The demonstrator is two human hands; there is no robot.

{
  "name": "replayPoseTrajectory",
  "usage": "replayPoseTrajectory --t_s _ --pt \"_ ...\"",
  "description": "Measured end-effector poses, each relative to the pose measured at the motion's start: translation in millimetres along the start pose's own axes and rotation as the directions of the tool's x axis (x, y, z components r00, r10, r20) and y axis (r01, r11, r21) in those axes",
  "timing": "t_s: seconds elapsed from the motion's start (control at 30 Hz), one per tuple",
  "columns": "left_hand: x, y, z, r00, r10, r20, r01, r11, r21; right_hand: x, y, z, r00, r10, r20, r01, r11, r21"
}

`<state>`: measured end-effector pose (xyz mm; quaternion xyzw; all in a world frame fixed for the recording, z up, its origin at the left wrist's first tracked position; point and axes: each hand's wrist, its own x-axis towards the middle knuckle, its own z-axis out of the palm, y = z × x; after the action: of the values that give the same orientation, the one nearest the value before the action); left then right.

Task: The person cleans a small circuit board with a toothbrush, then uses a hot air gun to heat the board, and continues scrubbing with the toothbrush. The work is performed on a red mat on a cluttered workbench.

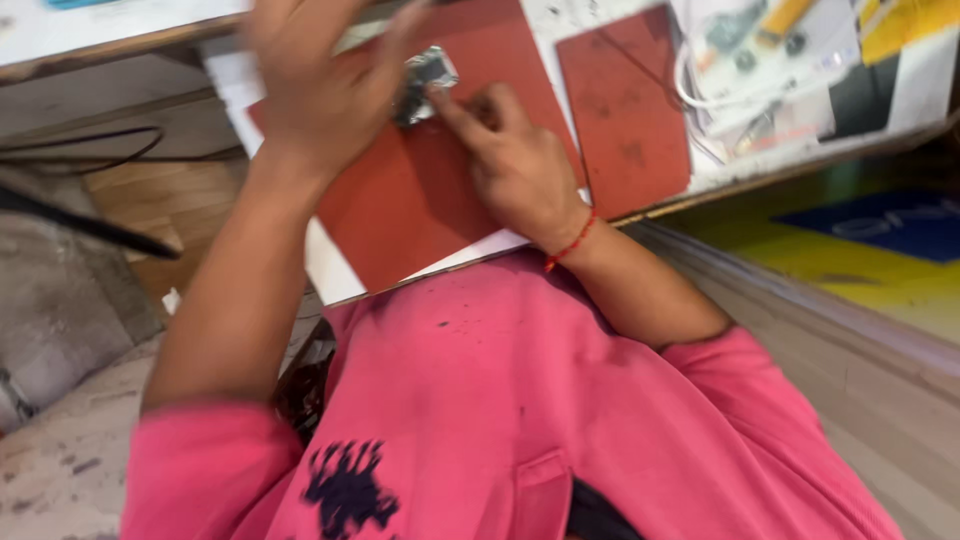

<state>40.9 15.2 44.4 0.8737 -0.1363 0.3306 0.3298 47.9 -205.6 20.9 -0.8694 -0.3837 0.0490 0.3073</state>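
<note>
Head view, left hand: your left hand (320, 85) was open, the fingers spread and blurred, and it hovered over the upper part of the red mat (420, 200). It gripped nothing that could be seen.
Head view, right hand: your right hand (515, 165) was mostly closed, with the index finger stretched out. The tip of this finger pressed on the small metal part (425, 80). You did not grip the part; you only touched it from the right side.
Head view, small metal part: it lay on the red mat, near the top edge of the mat, between your two hands. It was grey and shiny with a dark side. The picture was too blurred to tell what kind of part it was.
Head view, red mat: it lay tilted on the white table (335, 270), just in front of your pink shirt (520, 400).
Head view, second red mat (625, 110): it lay to the right of the first one, apart from your hands.
Head view, wrist: you wore a red thread (570, 243) on the right wrist.
Head view, far right of the table: a white cable (700, 90) and small tools lay there, well apart from your hands and not clear.
</note>
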Motion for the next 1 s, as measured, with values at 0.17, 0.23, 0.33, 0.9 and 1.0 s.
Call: replayPoseTrajectory --t_s 0.17,0.23,0.33,0.9,1.0 --pt "-62 16 -24 0.944 -0.267 0.197 0.204 0.936 0.288 8 -9 -5 0.995 0.023 0.102 -0.019 0.999 -0.042" --pt "-72 20 -22 0.934 -0.291 0.207 0.219 0.925 0.311 12 -12 -9 0.995 0.016 0.101 -0.012 0.999 -0.035" --pt "-77 21 -18 0.907 -0.359 0.222 0.290 0.911 0.293 14 -19 -12 0.988 0.061 0.140 -0.054 0.997 -0.056" --pt "-58 12 1 0.966 -0.226 0.129 0.193 0.955 0.225 10 5 -22 0.995 -0.038 0.091 0.051 0.989 -0.136" --pt "-58 13 3 0.956 -0.268 0.119 0.236 0.944 0.230 9 7 -24 0.991 0.021 0.132 0.002 0.986 -0.168"
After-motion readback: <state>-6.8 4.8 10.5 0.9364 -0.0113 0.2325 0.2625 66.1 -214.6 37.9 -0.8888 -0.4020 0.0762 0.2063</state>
